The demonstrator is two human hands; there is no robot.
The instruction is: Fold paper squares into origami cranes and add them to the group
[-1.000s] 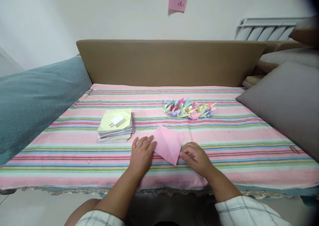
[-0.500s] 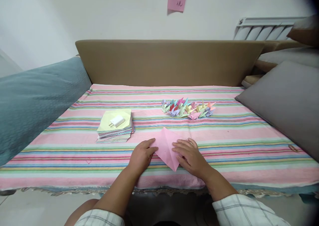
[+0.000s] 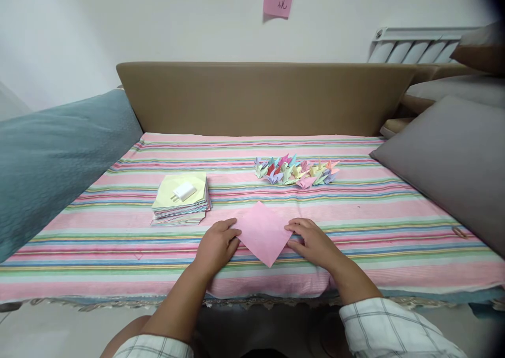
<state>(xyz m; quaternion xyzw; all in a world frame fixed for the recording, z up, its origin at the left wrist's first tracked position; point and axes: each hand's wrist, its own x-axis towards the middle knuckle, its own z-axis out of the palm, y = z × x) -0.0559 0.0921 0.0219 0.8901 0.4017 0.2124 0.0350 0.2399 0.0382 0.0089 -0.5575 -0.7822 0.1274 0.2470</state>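
1. Left hand (image 3: 216,244): thumb and forefinger stand slightly parted at the near-left side of the pink sheet (image 3: 265,234), their tips at its left corner; whether they pinch it or merely touch it, I cannot tell.
2. Right hand (image 3: 311,242): forefinger and thumb, also a little apart, meet the sheet's right corner, the forefinger on the farther edge and the thumb on the nearer one (a firm grip cannot be made out here either).
3. The pink sheet lies between the two sets of fingertips, turned like a diamond, one point away from the fingers and one toward the wearer.
4. Beyond the left fingers and off to their left sits a stack of coloured paper (image 3: 181,210), yellow on top, with a white plug adapter (image 3: 183,191) resting on it.
5. Straight out past the right fingers, well apart from them, a cluster of folded paper birds (image 3: 295,171) in many colours lies on the striped cloth (image 3: 118,231), which also spreads beneath both hands.
6. Far to the right of the right fingers leans a grey cushion (image 3: 450,163); far left of the left fingers, a blue-green one (image 3: 63,158).
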